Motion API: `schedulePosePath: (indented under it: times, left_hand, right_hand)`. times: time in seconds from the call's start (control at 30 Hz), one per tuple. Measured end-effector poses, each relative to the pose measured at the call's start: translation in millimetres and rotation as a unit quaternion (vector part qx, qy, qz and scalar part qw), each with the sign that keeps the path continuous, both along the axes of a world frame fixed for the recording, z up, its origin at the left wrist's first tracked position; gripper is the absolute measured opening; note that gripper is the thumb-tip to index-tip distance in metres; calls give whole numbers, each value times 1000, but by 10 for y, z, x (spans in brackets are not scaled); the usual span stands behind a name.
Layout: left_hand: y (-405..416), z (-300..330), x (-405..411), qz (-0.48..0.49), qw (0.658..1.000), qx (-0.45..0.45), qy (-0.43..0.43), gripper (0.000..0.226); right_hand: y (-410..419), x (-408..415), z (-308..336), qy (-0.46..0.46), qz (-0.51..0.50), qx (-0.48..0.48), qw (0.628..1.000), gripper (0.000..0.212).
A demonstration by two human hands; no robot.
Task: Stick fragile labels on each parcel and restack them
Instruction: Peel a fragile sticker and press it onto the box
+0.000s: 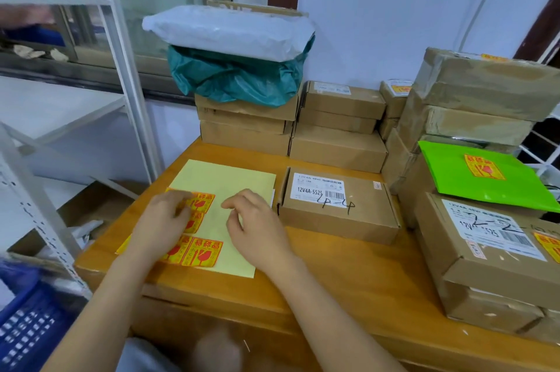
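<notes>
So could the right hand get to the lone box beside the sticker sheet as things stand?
Probably yes. The right hand hovers over the sticker sheet holding nothing, and the box lies just to its right on the table, its top bare, with nothing between them.

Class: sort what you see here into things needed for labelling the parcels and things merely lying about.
Job: label sheet, fragile labels, unlabelled box, labelled green parcel, left hand.
Lying about: blue basket, white shelf frame.
</notes>
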State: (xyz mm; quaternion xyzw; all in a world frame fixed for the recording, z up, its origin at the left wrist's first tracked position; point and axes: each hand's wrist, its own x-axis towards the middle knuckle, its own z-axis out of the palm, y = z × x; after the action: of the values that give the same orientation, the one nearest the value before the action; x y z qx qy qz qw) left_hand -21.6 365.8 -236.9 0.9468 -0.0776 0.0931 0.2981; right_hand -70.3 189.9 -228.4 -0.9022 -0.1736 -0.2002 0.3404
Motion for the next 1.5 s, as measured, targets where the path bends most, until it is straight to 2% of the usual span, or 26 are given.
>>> schedulePosePath:
  times: [0.2, 0.37, 0.57, 0.67, 0.87, 1.0, 1.2, 1.5]
  left_hand:
    - [40, -41, 24, -18, 1000, -21, 1, 32]
    - [47, -43, 17, -23, 999, -31, 0, 31]
    - [42, -51, 17, -33, 999, -9, -10, 27]
    - [40, -55, 20, -31, 999, -6, -16, 28]
    - [49, -76, 32, -28, 999, -1, -28, 26]
    - [45, -77, 31, -31, 999, 0, -29, 27]
    - [44, -86, 36, -33, 999, 14, -34, 28]
    - [41, -89, 33, -33, 999, 15, -32, 28]
  right_hand:
    - [184, 248, 13, 126, -2, 59, 990, 32]
    - [186, 232, -92, 143, -16, 87, 986, 29]
    - [96, 77, -128, 165, 53, -14, 985, 32]
    - [56, -5, -111, 175, 84, -32, 980, 32]
    - [17, -104, -90, 169, 128, -89, 973, 51]
    - [14, -92, -93, 165, 123, -66, 976, 43]
    - [39, -87, -122, 145, 121, -26, 982, 14]
    - [47, -74, -127, 158, 101, 16, 982, 11]
